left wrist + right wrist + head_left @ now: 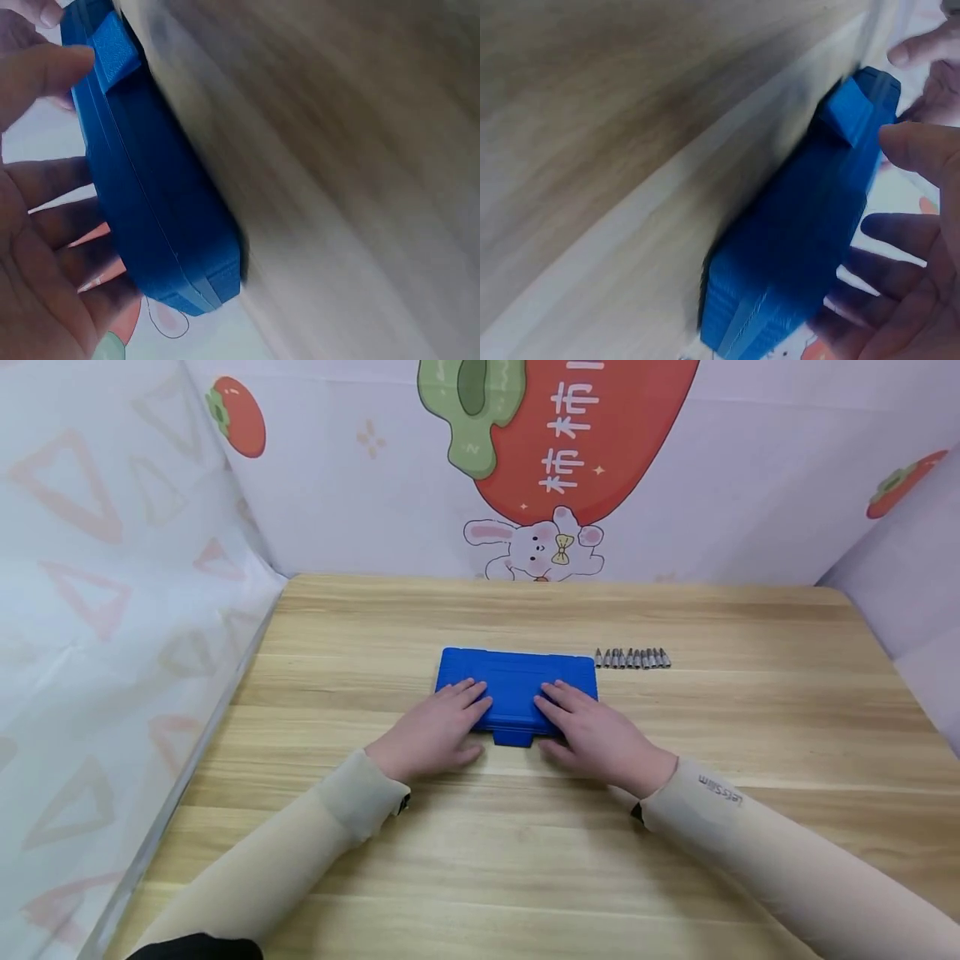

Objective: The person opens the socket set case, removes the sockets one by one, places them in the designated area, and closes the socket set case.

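Note:
A closed blue plastic case (513, 681) lies flat on the wooden table. Its latch tab (513, 738) sticks out from the front edge, facing the person. My left hand (435, 731) rests its straight fingers on the left part of the lid, and my right hand (603, 739) does likewise on the right part. Both thumbs are by the front edge, on either side of the latch (115, 56). The right wrist view shows the case's side wall (780, 232) with the lid seam shut. Whatever is inside the case is hidden.
Several metal screwdriver bits (633, 658) lie in a row on the table (510, 860), just right of the case's far corner. A printed cloth (360, 485) with a rabbit and fruit hangs behind the table, and patterned cloth (112, 610) borders the left side.

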### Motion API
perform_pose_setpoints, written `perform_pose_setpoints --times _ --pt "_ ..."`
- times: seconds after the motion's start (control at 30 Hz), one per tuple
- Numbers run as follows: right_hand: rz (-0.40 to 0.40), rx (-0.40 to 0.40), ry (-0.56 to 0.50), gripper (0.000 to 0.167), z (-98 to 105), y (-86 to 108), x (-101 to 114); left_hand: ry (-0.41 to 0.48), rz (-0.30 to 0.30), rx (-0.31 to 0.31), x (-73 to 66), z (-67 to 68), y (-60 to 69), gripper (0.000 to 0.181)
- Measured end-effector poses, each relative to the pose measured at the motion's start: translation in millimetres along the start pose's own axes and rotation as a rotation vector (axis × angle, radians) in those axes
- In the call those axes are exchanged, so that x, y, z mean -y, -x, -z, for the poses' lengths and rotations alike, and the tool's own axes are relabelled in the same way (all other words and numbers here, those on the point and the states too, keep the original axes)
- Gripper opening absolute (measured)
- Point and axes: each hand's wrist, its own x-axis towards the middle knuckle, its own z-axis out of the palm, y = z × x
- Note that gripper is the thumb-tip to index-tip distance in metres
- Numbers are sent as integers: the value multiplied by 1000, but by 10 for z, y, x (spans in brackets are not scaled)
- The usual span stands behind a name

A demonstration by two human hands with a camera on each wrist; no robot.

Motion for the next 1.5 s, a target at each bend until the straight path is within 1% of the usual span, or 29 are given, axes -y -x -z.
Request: perform_pose_setpoints --times 0.07,0.17,0.23,0.3,0.37,0.5,0.57,0.63,0.7,0.83,0.93,1.07,1.2,1.3,1.4,1.5 --pt "-19 20 11 69 -13 -41 28 -26 7 -24 -35 -14 -17 65" --pt "-47 14 62 73 -28 -102 67 -67 15 -84 -94 -25 -64 60" --pt "-58 8 117 75 -36 -142 96 -100 28 -112 -140 -27 -104 61" --pt "-60 7 176 76 -49 -177 125 -127 50 -119 -182 -29 -142 67" --pt "-55 9 228 76 -69 -208 147 -131 84 -96 -217 -33 -175 75" --pt "-41 11 285 74 -110 -257 171 -99 145 -16 -254 -53 -230 88" --pt "-33 11 297 73 -126 -275 180 -101 160 16 -263 -60 -249 89" --pt "-29 10 311 72 -139 -286 189 -121 165 33 -270 -68 -261 85" --pt "-23 5 336 70 -156 -292 200 -156 163 28 -277 -75 -273 81" --pt "10 -32 457 66 -214 -292 213 -253 142 0 -299 -86 -304 70" --pt "36 -64 543 64 -260 -289 212 -320 125 -5 -315 -98 -325 65" --pt "52 -67 571 61 -288 -284 203 -363 112 4 -333 -120 -334 64" --pt "59 -27 578 59 -280 -278 202 -385 97 6 -346 -140 -334 60" --pt "63 3 594 54 -263 -284 205 -421 88 8 -351 -144 -335 55" --pt "67 17 605 49 -251 -293 207 -470 80 -1 -354 -148 -337 51" --pt "72 11 616 47 -252 -299 207 -504 70 -11 -350 -153 -345 48"
